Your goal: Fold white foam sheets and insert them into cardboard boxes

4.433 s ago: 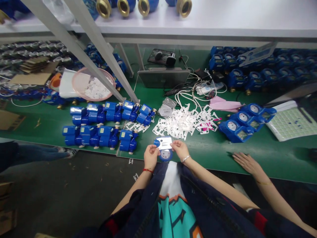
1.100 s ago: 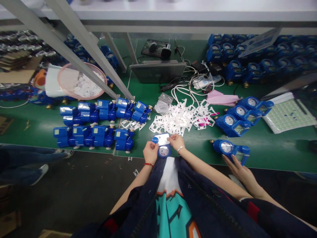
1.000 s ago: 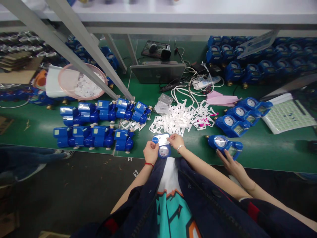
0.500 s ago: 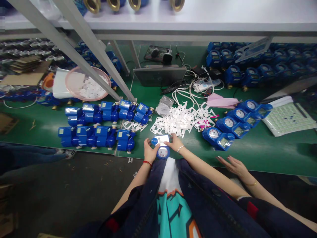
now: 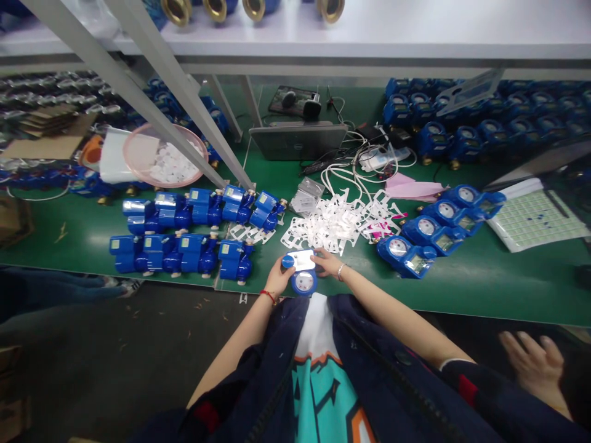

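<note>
A blue water meter [image 5: 302, 274] with a round dial and a pale rectangular face sits at the near edge of the green bench [image 5: 489, 286]. My left hand [image 5: 279, 278] grips its left side, fingers curled by the round blue knob. My right hand [image 5: 327, 263] presses its fingers on the right end of the pale face. Just beyond lies a heap of white plastic tags [image 5: 341, 218].
Two rows of blue meters [image 5: 184, 231] lie to the left, four more [image 5: 434, 231] to the right. A pink bowl of white caps [image 5: 161, 163], a laptop [image 5: 298, 140], cables and a gridded tray [image 5: 535, 218] stand behind. Another person's hand [image 5: 533, 360] hangs at lower right, off the bench.
The other person's hand slid a fourth meter up against the right-hand row, then withdrew off the bench to the lower right. My hands stayed on the meter, shifting their hold slightly.
</note>
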The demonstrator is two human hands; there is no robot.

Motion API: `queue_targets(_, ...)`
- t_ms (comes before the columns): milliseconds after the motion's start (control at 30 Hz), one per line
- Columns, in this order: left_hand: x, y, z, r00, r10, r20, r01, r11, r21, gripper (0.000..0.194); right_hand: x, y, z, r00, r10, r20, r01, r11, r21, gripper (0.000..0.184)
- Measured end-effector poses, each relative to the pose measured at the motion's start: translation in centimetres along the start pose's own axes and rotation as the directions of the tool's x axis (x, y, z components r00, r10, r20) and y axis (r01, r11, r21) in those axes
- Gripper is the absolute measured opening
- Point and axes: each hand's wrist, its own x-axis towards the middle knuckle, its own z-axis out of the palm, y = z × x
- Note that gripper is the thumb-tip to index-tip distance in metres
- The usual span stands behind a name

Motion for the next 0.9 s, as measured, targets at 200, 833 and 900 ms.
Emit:
queue_targets(200, 0.3, 0.3, -0.1, 0.998, -0.052, -0.025, 0.054, 0.993, 0.104, 0.045, 1.9, -1.8, 1.6, 0.988, 0.021, -0.153, -0.049, 0.983, -0.176, 0.062)
queue_targets(833, 0.6, 0.9, 0.9, 0.994, -0.072, -0.080, 0.092, 0.954, 0.285, 0.078, 1.0, 3.3, -0.4, 0.926, -0.369, 0.085, 0.365, 0.929, 0.057, 0.091)
queue_targets(900, 0.8, 0.7, 0.6, 0.997, -0.060, -0.046, 0.070, 0.959, 0.275, 0.076, 1.1, 3.9, -0.2, 0.924, -0.375, 0.072, 0.367, 0.925, 0.099, 0.089)
